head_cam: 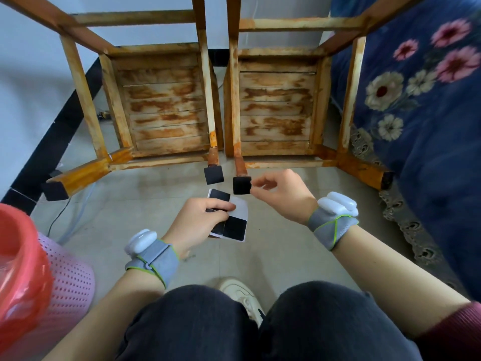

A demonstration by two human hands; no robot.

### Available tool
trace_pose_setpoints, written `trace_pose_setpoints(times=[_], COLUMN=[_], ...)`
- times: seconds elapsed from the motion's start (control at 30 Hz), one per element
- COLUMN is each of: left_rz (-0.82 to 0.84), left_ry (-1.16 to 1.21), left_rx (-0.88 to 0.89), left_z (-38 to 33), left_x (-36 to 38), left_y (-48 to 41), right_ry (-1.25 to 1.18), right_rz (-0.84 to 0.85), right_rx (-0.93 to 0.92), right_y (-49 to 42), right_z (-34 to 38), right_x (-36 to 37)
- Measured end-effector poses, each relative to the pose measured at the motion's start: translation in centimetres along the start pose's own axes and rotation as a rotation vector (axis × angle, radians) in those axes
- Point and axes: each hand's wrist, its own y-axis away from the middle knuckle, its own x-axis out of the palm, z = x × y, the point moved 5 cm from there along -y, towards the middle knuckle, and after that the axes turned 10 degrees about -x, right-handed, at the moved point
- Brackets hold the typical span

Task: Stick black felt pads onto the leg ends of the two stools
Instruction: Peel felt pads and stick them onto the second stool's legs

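Note:
Two wooden stools lie on their sides, the left stool (pixel 161 105) and the right stool (pixel 276 105), with their legs pointing toward me. Black felt pads sit on three near leg ends: the left stool's outer leg (pixel 54 191), its inner leg (pixel 214 174), and the right stool's inner leg (pixel 242 185). My right hand (pixel 281 194) has its curled index finger and thumb at the right edge of that last pad. My left hand (pixel 200 220) grips a white backing sheet (pixel 240 212) that carries more black pads. The right stool's outer leg end (pixel 386 179) is dark; whether it has a pad is unclear.
A red plastic basin (pixel 18 269) sits on a pink perforated basket (pixel 70 277) at the left. A blue floral bedcover (pixel 421 105) hangs along the right. Grey tile floor (pixel 145 199) lies between me and the stools. My knees and a white shoe (pixel 242 295) are at the bottom.

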Motion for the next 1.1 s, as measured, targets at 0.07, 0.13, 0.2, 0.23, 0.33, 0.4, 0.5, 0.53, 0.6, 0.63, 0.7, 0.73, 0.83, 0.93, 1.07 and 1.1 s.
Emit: trace_pose_setpoints(times=[0.07,0.13,0.2,0.23,0.33,0.4,0.5,0.53,0.6,0.63,0.7,0.73,0.83,0.93,1.07,1.1], left_rz=[0.066,0.108,0.125,0.129,0.088,0.055,0.057,0.058,0.053,0.049,0.047,0.046,0.025,0.015,0.031,0.038], left_ry=[0.02,0.017,0.005,-0.003,0.008,0.077,0.161,0.166,0.175,0.183,0.199,0.2,0.171,0.143,0.135,0.13], left_rx=[0.025,0.074,0.139,0.164,0.208,0.211,0.205,0.206,0.215,0.218,0.229,0.235,0.267,0.294,0.301,0.3], left_z=[-1.3,-2.9,-4.7,-5.4,-6.8,-7.3,-7.8,-7.9,-8.2,-8.3,-8.7,-8.9,-9.3,-9.6,-10.1,-10.3], left_x=[-0.2,-0.5,-0.8,-0.8,-1.1,-1.3,-1.2,-1.2,-1.4,-1.6,-1.7,-1.8,-2.1,-2.2,-1.9,-1.8], left_y=[1.2,2.2,3.4,3.9,4.8,5.3,5.9,6.1,6.5,6.6,6.8,7.0,7.3,7.8,8.2,8.2], right_ry=[-0.147,-0.324,-0.437,-0.48,-0.598,-0.596,-0.423,-0.312,-0.068,0.017,0.08,0.081,-0.013,-0.097,-0.126,-0.119], right_rz=[-0.005,-0.005,-0.001,-0.005,-0.051,-0.101,-0.194,-0.233,-0.283,-0.279,-0.218,-0.181,-0.104,-0.07,-0.108,-0.141], right_rx=[0.027,0.085,0.121,0.122,0.091,0.077,-0.04,-0.119,-0.284,-0.341,-0.37,-0.359,-0.288,-0.23,-0.235,-0.24], right_y=[0.2,0.6,1.0,1.3,1.9,2.3,2.7,2.9,3.4,3.6,3.6,3.4,3.3,3.2,3.2,3.2], right_z=[0.9,1.8,2.9,3.3,4.7,5.1,6.2,6.8,8.5,9.2,10.1,10.2,10.0,10.0,10.7,10.9], right_x=[-0.4,-0.9,-1.6,-2.0,-3.2,-4.1,-5.6,-6.0,-6.6,-6.7,-6.6,-6.4,-6.1,-6.1,-6.6,-6.9])
